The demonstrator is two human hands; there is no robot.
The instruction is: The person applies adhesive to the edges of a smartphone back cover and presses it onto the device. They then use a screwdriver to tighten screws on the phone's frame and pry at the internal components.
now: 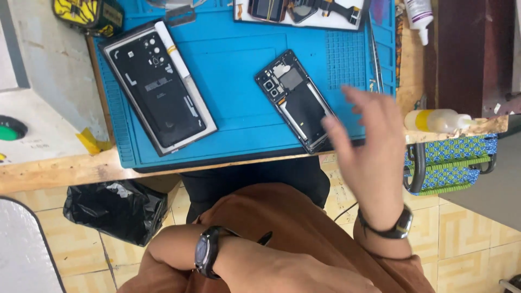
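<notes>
Tiled floor (467,228) in pale yellow shows below a worn wooden bench (65,168), and most of the bench top carries a blue work mat (239,70). On the mat's left half we log the largest piece, a dark rear panel in a pale frame (157,87), long axis running from upper left to lower right, with a white stick (172,50) lying along its upper right edge. Right of centre lies an opened phone body (296,100), face down with its insides exposed; its long axis also runs upper left to lower right, the camera end toward the far side of the mat and the bare end at the mat's near edge. Our right hand (369,146) hovers just beside and partly over that near end, fingers (353,95) spread loosely and holding nothing; motion blur keeps us from telling whether a fingertip touches the phone. A dark band (395,228) sits on that wrist. Our left hand (293,271) rests low in our lap on brown cloth, mostly cut off by the frame, so we cannot tell its grip; a round wristwatch (205,252) shows on it. A black bag (114,209) hangs under the bench. A white tray of parts (298,13) sits at the far edge, a small yellow-capped bottle (434,120) lies at the right, and slim tweezers (374,51) rest on the mat's right edge.
</notes>
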